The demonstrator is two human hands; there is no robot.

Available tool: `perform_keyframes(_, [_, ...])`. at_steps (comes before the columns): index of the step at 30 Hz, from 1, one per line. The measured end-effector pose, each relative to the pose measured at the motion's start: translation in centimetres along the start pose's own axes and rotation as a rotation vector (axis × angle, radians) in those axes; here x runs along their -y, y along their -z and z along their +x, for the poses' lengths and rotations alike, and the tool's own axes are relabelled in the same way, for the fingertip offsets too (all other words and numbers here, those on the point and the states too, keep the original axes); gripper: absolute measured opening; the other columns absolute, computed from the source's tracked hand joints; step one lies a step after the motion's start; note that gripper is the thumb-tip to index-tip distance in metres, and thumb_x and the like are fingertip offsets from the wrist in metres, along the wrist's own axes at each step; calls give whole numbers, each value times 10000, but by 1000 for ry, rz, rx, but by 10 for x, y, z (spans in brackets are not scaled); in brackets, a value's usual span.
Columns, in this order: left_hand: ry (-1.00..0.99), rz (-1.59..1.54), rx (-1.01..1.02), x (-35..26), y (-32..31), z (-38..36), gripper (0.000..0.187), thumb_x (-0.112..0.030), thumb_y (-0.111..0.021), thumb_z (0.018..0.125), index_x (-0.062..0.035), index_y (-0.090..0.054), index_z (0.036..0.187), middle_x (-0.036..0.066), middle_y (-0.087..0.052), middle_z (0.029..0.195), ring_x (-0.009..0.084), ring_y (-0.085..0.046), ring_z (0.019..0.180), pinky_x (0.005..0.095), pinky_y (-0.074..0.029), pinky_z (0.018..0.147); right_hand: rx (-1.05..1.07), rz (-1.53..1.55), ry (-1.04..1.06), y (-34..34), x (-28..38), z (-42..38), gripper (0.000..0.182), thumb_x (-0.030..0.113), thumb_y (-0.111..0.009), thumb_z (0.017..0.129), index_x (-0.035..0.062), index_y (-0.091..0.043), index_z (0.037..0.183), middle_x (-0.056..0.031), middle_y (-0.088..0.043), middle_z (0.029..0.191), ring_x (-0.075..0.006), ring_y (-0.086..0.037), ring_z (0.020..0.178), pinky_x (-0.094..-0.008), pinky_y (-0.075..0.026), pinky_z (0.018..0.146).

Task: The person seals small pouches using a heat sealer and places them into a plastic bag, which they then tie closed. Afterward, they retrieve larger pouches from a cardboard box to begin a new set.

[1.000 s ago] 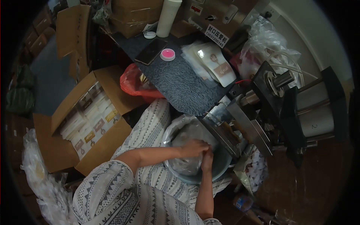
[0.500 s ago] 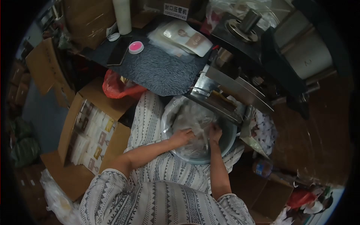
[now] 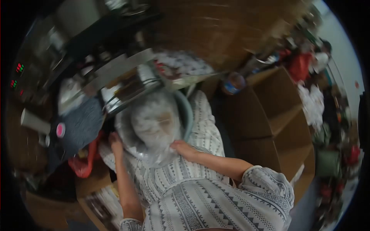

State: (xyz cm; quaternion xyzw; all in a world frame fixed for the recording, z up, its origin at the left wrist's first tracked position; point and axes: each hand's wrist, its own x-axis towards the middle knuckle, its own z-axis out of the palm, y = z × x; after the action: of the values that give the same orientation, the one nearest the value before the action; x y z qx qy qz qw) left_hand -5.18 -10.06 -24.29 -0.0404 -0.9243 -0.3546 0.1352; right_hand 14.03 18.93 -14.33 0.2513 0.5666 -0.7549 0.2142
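A clear plastic bag [image 3: 156, 115] bulges up inside a pale blue-green basin [image 3: 187, 111] on my lap. Its contents look whitish, with one brownish patch, and are too blurred to name. My right hand [image 3: 183, 150] pinches the near right edge of the bag, where the plastic bunches over the basin's rim. My left hand [image 3: 115, 141] is left of the basin, beside the bag's edge and close to the dark table. Motion blur hides what its fingers do.
Ahead stands a metal machine [image 3: 127, 82]. The grey-mat table [image 3: 83, 123] at left carries a pink round tin [image 3: 60, 130]. Below hangs a red plastic bag [image 3: 83, 165]. Open cardboard boxes stand right [image 3: 250, 131] and lower left [image 3: 90, 184]. A labelled jar [image 3: 233, 83] is near the right box.
My view has swung to the right. My hands have moved apart: the left out of the basin to its left side, the right to the bag's near right edge.
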Motion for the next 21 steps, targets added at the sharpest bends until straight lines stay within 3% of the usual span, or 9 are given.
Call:
perform_keyframes(3, [805, -1272, 381, 76, -31, 4, 622, -494, -245, 995, -43, -317, 1418, 127, -384, 1432, 288, -413, 1268, 441, -308, 1073, -77, 311, -96, 4, -2, -39, 314, 179, -513, 882, -16, -586, 1118, -98, -585, 1138, -211, -555, 989, -323, -430, 848])
perform_keyframes(4, [1152, -1362, 462, 44, -16, 9, 557, -452, -269, 1000, -74, -367, 1397, 88, -426, 1406, 286, -420, 1260, 452, -309, 1075, -10, 498, -51, 8, -5, -49, 314, 158, -493, 892, -22, -575, 1135, -98, -578, 1158, -206, -558, 1002, -334, -429, 874])
perform_keyframes(8, [1177, -1427, 708, 99, -35, 13, 468, -372, -321, 992, -87, -440, 1343, 87, -487, 1349, 292, -465, 1219, 457, -346, 1054, -116, 737, 62, 35, 58, -135, 295, 121, -451, 914, -37, -569, 1134, -96, -591, 1154, -188, -572, 1020, -362, -439, 923])
perform_keyframes(13, [1293, -1328, 852, 93, -39, 10, 410, -269, -395, 959, -48, -495, 1290, 107, -551, 1272, 291, -515, 1156, 433, -421, 966, -662, 711, 662, 103, 113, -251, 275, 214, -457, 934, 0, -604, 1025, -84, -655, 967, -174, -629, 899, -335, -504, 861])
perform_keyframes(15, [1260, -1302, 885, 92, -49, 5, 410, -268, -397, 958, -47, -496, 1289, 108, -551, 1271, 291, -515, 1155, 431, -421, 964, -641, 756, 899, 142, 123, -317, 284, 211, -469, 930, 10, -592, 1090, -108, -651, 1034, -195, -635, 939, -353, -512, 893])
perform_keyframes(16, [1230, -1278, 911, 93, -50, 6, 410, -267, -400, 957, -47, -497, 1288, 108, -552, 1269, 290, -515, 1155, 430, -421, 963, -781, 403, 1253, 149, 111, -346, 292, 220, -481, 934, 17, -585, 1117, -110, -648, 1019, -212, -640, 917, -358, -520, 865])
perform_keyframes(17, [1199, -1258, 937, 106, -48, 6, 409, -266, -402, 955, -46, -498, 1287, 109, -553, 1268, 290, -515, 1154, 428, -422, 961, -1289, -93, 1182, 203, 91, -392, 315, 216, -508, 914, 15, -573, 1147, -98, -646, 998, -210, -638, 897, -353, -523, 822])
perform_keyframes(19, [1142, -1207, 987, 116, -51, -2, 408, -263, -408, 952, -44, -500, 1284, 111, -554, 1266, 289, -516, 1153, 425, -423, 958, -1810, -119, 1058, 216, 80, -470, 327, 208, -528, 876, -7, -590, 1116, -90, -646, 999, -201, -632, 867, -335, -517, 780])
perform_keyframes(21, [1089, -1150, 1037, 129, -56, 1, 408, -260, -413, 949, -42, -502, 1282, 112, -556, 1263, 287, -516, 1152, 422, -423, 955, -2014, 358, 1185, 204, 78, -510, 368, 241, -546, 837, -32, -605, 1076, -84, -643, 1039, -196, -632, 855, -336, -513, 767])
